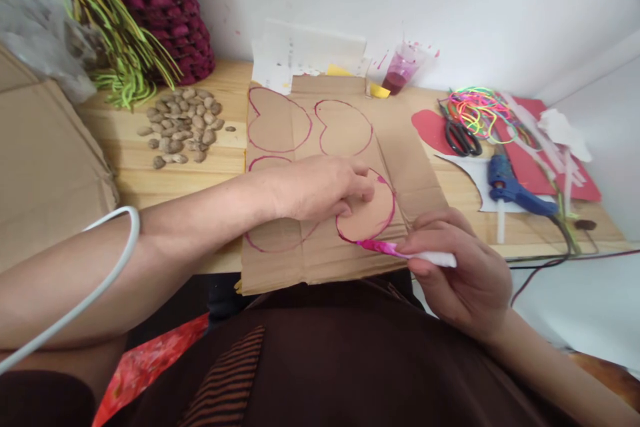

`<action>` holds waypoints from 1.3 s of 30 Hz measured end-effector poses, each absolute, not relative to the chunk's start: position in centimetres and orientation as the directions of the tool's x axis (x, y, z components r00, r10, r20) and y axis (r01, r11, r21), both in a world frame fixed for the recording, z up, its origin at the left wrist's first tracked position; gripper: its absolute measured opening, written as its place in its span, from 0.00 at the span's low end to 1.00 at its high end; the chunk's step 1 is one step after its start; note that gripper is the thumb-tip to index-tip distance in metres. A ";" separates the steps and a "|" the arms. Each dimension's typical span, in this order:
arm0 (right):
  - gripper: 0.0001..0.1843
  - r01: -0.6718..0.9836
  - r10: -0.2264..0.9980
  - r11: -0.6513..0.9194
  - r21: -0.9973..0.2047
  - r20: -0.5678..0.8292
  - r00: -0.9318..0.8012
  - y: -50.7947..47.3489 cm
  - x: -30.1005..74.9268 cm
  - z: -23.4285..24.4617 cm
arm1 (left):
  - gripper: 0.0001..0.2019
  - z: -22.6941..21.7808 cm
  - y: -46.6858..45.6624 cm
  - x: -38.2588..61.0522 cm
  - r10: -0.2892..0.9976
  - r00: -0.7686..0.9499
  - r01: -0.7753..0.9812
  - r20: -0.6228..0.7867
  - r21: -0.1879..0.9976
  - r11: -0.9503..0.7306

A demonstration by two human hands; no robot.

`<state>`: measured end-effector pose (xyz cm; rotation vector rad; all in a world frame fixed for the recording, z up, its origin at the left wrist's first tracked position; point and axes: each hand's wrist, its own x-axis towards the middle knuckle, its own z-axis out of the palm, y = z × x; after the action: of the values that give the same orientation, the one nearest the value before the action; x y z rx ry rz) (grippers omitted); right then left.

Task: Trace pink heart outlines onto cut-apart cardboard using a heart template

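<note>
A flat sheet of brown cardboard lies on the wooden table, marked with several magenta heart outlines. My left hand lies on the cardboard, fingers curled down onto a cardboard heart template. My right hand is closed around a white stick with a paint-stained pink tip. The tip touches the cardboard at the lower edge of the template, where a fresh magenta line runs.
A cup of magenta paint stands at the back. Scissors, neon cords, a blue glue gun and red paper lie right. A pile of seeds lies left, beside a woven basket and folded cardboard.
</note>
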<state>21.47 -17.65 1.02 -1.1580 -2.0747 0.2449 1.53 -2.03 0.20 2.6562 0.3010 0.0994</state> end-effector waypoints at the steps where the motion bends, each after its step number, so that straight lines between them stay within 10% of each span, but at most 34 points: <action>1: 0.04 0.660 0.802 0.569 -0.490 0.507 -0.315 -17.7 21.6 1.0 | 0.12 0.2 -2.0 1.5 0.231 0.973 0.200 0.014 0.455 -0.868; 39: 0.05 0.552 0.875 0.461 -0.695 0.461 -0.150 -17.8 24.1 -0.2 | 0.15 0.6 -2.2 1.6 0.235 0.972 0.205 0.005 0.468 -0.859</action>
<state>24.15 -17.78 -0.24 -1.2066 -1.8304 0.4613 1.55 -2.23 0.56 2.6383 0.3126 0.0847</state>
